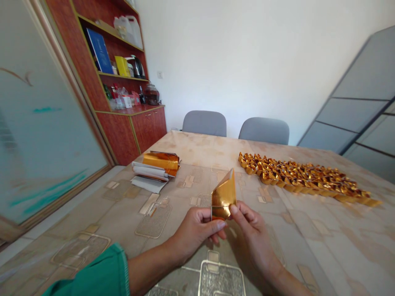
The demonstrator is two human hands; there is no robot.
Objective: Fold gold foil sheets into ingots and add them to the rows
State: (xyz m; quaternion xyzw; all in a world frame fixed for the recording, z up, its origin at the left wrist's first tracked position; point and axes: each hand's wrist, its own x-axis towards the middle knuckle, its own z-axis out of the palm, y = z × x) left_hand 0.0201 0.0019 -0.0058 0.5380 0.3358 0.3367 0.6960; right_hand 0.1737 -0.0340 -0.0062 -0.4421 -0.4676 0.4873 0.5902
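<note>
In the head view, the only one, the person seems to be partway through folding a gold foil piece, with a slanted upper edge rising to a point and a level crease low across its front. The next move, as far as one can judge, calls for keeping the edges lined up and the crease pressed flat without crumpling the foil.

The foil piece stands upright between the two hands, raised above the bench, its tip clear of the fingers. The left grip is closed on its lower left part, thumb laid along the bottom and fingers curled beneath and behind. The right grip pinches the lower right edge, thumb in front near the end of the crease; its fingers behind are partly hidden.

Beyond the left grip lies a stack of gold and pale sheets, well apart from it. Off to the right, closely set rows of folded gold pieces spread over the bench, touching neither grip.
</note>
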